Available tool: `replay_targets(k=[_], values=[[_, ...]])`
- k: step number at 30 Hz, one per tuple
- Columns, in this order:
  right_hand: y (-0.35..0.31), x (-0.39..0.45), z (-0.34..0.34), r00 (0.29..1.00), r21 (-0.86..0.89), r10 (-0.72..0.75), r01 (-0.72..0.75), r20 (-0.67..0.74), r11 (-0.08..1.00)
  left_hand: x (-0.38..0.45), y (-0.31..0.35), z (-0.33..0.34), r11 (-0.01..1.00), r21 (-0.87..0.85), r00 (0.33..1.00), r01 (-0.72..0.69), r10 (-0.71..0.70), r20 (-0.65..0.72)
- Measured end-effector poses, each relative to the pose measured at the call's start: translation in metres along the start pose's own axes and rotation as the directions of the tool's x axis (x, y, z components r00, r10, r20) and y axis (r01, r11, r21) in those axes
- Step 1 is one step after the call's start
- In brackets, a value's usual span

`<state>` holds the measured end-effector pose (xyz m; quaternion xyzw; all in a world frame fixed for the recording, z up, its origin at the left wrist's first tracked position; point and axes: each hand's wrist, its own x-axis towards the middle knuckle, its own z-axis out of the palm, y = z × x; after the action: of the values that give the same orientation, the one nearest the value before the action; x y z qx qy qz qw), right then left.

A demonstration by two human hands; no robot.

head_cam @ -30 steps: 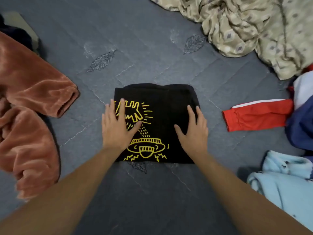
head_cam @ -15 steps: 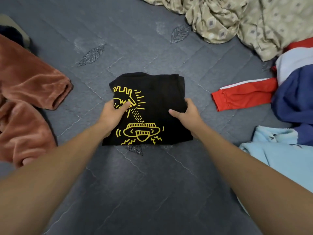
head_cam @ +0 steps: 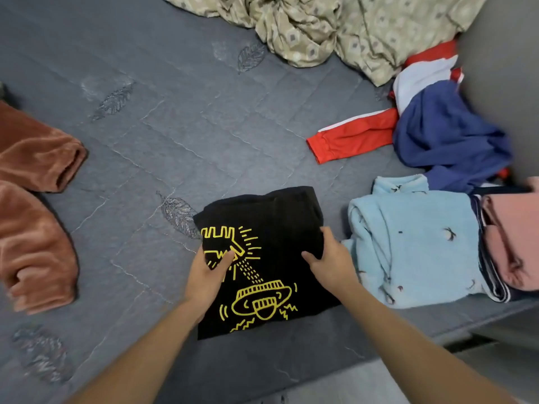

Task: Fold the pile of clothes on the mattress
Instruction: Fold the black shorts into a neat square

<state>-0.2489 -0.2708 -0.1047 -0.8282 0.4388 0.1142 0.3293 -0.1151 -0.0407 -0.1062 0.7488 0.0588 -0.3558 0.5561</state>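
Folded into a flat, near-square packet, black T-shirt with a yellow line-drawn print, gripped at both side edges: left hand at the left edge with thumb laid over the print, fingers tucked out of sight beneath; right hand at the right edge, thumb on top, fingers curled round the fold. Beneath it, grey quilted mattress, stitched in diamonds with embroidered leaf shapes. At far left, rumpled rust-brown velour garment, plush and shiny. At the far edge, crumpled beige patterned cloth. On the right, heaped red, white and navy jacket, one smooth red sleeve stretched out leftward. Just right of the shirt, folded pale-blue fleecy garment, with folded pink cloth beside it. Compared with half a second ago, same two-handed grip, but shirt now further right, close beside the blue fleece and nearer the mattress's front edge.
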Motion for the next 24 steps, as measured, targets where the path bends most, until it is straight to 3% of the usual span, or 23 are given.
replay_targets(k=[4,7,8,11,15,20,24], values=[[0.027,-0.028,0.006,0.999,-0.142,-0.022,0.016,-0.041,0.990,-0.014,-0.022,0.014,0.990,0.135,0.998,-0.041,0.047,-0.039],[0.031,-0.037,0.013,0.976,-0.278,-0.164,0.119,-0.145,0.953,-0.021,-0.023,0.018,0.934,0.344,0.978,-0.100,0.155,-0.138],[0.029,-0.037,0.015,0.960,-0.347,-0.220,0.151,-0.170,0.926,-0.022,-0.022,0.017,0.868,0.476,0.957,-0.141,0.242,-0.159],[0.019,-0.034,0.019,0.925,-0.493,-0.353,0.243,-0.142,0.835,-0.023,-0.022,0.016,0.509,0.840,0.883,-0.185,0.462,-0.086],[0.020,-0.028,0.035,0.905,-0.456,-0.422,0.350,-0.063,0.818,-0.023,-0.016,0.017,0.352,0.894,0.834,-0.277,0.550,0.042],[0.034,-0.021,0.048,0.916,-0.509,-0.399,0.326,-0.036,0.797,-0.012,-0.010,-0.003,0.370,0.894,0.813,-0.255,0.582,-0.009],[0.030,-0.020,0.048,0.922,-0.543,-0.385,0.301,-0.044,0.784,-0.004,-0.034,0.003,0.170,0.873,0.804,-0.457,0.498,0.324]])
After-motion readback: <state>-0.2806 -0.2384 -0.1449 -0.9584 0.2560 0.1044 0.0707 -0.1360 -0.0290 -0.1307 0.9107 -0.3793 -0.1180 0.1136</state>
